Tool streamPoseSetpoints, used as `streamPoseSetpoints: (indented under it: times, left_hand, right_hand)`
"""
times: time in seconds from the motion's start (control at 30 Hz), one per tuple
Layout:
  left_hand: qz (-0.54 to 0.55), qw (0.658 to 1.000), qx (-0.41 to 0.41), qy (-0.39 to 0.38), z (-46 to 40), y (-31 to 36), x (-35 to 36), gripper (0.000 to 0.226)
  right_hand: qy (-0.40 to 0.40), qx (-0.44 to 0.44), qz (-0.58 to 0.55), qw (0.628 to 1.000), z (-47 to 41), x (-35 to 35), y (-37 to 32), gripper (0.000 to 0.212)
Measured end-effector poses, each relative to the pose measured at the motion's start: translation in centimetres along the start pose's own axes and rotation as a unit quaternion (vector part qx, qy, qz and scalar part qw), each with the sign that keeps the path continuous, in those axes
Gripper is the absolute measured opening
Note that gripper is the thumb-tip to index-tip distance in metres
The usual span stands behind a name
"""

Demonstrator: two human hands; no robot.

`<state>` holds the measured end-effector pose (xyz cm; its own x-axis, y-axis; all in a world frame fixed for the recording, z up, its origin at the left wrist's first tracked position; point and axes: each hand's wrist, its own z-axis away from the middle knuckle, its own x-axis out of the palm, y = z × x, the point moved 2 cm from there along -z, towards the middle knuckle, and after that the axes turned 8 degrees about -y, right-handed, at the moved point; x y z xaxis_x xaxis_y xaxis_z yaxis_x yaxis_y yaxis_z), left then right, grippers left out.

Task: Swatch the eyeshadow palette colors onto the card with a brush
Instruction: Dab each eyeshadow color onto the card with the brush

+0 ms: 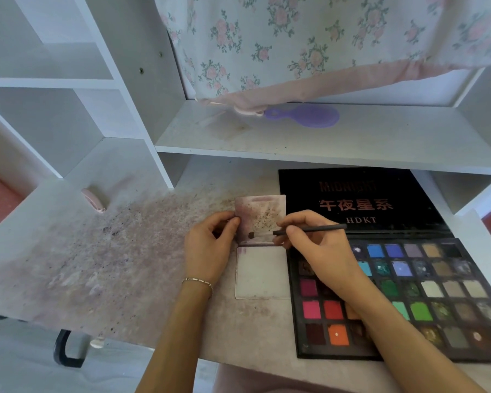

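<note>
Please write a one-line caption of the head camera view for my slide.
Right hand strokes a thin black brush across the stained upper card, which the left hand pinches, beside an open multicolour eyeshadow palette.

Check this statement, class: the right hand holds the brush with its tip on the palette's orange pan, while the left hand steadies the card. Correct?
Not quite. The head view shows the brush tip on the card, not on a palette pan. The right hand holds it; the left hand steadies the card.

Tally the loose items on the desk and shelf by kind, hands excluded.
Palette: 1
Brush: 1
Cards: 2 (stained upper card, paler lower card)
Purple hairbrush on the shelf: 1
Small pink item on the desk: 1
Total: 6
</note>
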<state>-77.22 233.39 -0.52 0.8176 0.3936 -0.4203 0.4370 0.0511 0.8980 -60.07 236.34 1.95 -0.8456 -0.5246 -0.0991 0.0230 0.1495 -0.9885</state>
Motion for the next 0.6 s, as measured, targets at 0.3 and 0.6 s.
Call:
streamPoseSetpoints:
  times: [0.3, 0.6]
  left_hand:
    - [0.012, 1.0, -0.001, 0.001, 0.0, 0.0, 0.0, 0.017]
    - [0.013, 1.0, 0.002, 0.005, 0.0, -0.2, 0.1, 0.015]
  right_hand:
    - [0.111, -0.021, 0.02, 0.993, 2.7, -4.5, -1.2, 0.031]
    - [0.173, 0.016, 0.135, 0.976, 5.1, -7.2, 0.6, 0.029]
